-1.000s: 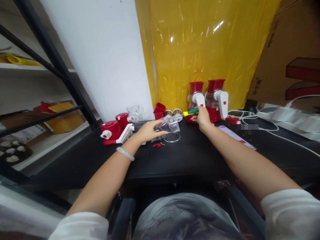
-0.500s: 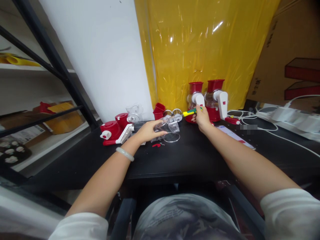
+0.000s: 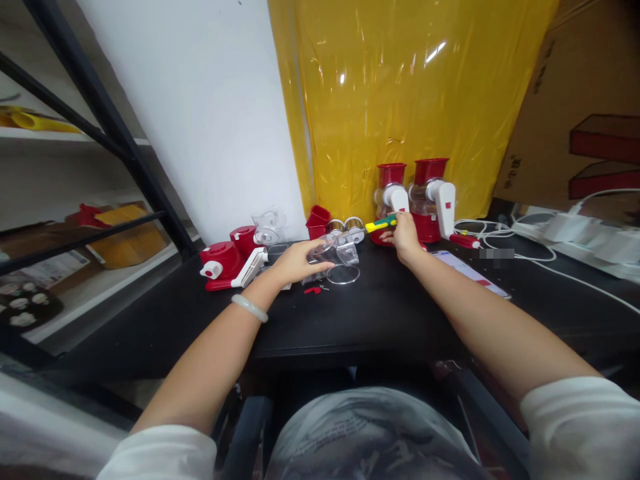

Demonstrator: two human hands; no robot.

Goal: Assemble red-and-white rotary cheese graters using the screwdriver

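My left hand [image 3: 300, 262] grips a clear plastic housing [image 3: 345, 250] a little above the black table. In my right hand [image 3: 404, 237] is a screwdriver [image 3: 383, 223] with a yellow and green handle, its shaft pointing left toward the housing. Whether the tip touches a screw is too small to tell. Under the housing lies a clear round part [image 3: 343, 275], with a small red piece [image 3: 313, 291] close by. Behind the housing stand metal grater drums [image 3: 354, 228] and a red hopper [image 3: 318, 222].
Two red and white rotary graters [image 3: 433, 200] stand at the back right. Red grater bases [image 3: 223, 261] and a white crank handle [image 3: 250, 268] are on the left. A phone [image 3: 470, 273], white cables [image 3: 530, 257] and a power strip [image 3: 590, 233] lie to the right.
My right hand's fingers have shifted slightly around the screwdriver handle. The left hand and the housing keep their place.
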